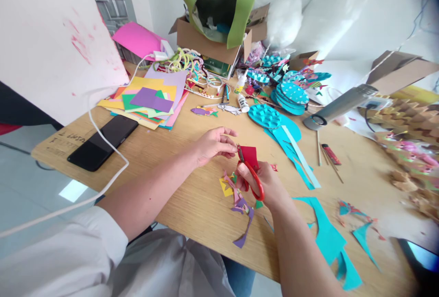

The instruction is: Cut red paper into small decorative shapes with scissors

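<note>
My right hand (265, 182) grips a pair of red-handled scissors (257, 185), blades pointing up and away from me. Just behind the blades is a small piece of red paper (249, 154); whether my right fingers also hold it I cannot tell. My left hand (216, 145) is just left of the blade tips, fingers loosely curved and apart, with nothing visible in it. Below the scissors, purple paper scraps (243, 210) and a yellow paper scrap (225, 187) lie on the wooden table (185, 196).
A black phone (103, 143) and stacked coloured paper (147, 102) are on the left, with a white cable (113, 180) crossing there. Blue paper offcuts (325, 233) lie right. Behind stand a glue bottle (243, 103), a metal flask (339, 107) and a cardboard box (202, 47).
</note>
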Demonstrator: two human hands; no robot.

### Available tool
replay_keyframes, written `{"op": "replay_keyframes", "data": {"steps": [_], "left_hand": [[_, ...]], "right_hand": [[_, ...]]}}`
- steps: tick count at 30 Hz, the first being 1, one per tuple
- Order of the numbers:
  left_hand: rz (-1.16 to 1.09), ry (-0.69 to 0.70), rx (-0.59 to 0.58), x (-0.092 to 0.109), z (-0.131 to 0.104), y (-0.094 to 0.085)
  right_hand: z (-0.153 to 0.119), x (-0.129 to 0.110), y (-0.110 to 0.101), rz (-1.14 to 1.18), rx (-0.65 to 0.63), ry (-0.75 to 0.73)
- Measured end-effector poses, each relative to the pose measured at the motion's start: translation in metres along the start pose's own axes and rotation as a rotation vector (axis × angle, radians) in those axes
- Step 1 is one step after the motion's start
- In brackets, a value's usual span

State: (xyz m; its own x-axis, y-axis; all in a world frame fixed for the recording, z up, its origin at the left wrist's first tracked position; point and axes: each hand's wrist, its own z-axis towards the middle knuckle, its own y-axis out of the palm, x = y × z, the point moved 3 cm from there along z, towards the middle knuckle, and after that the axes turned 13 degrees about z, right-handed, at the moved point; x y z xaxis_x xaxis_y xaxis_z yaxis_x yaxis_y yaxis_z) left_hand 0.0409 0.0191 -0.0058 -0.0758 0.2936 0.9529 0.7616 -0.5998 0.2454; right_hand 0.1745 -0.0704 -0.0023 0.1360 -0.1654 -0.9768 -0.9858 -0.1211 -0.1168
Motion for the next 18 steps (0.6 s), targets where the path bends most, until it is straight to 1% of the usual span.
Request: {"op": "replay_keyframes", "data": {"steps": [5, 13, 18], "left_hand": [[-0.003, -0.004, 0.000, 0.0002, -0.0005, 0.0000], [-0.017, 0.008, -0.009, -0.0017, 0.0002, -0.0009], [-0.015, -0.004, 0.004, -0.0010, 0.0007, 0.0002]], "right_hand": [[0.0009, 0.0003, 0.0001, 0.007, 0.022, 0.006], [0.0003, -0.0032, 0.0001, -0.008, 0.043, 0.055], [0.0004, -0.0003, -0.0006, 0.005, 0.043, 0.059]]}}
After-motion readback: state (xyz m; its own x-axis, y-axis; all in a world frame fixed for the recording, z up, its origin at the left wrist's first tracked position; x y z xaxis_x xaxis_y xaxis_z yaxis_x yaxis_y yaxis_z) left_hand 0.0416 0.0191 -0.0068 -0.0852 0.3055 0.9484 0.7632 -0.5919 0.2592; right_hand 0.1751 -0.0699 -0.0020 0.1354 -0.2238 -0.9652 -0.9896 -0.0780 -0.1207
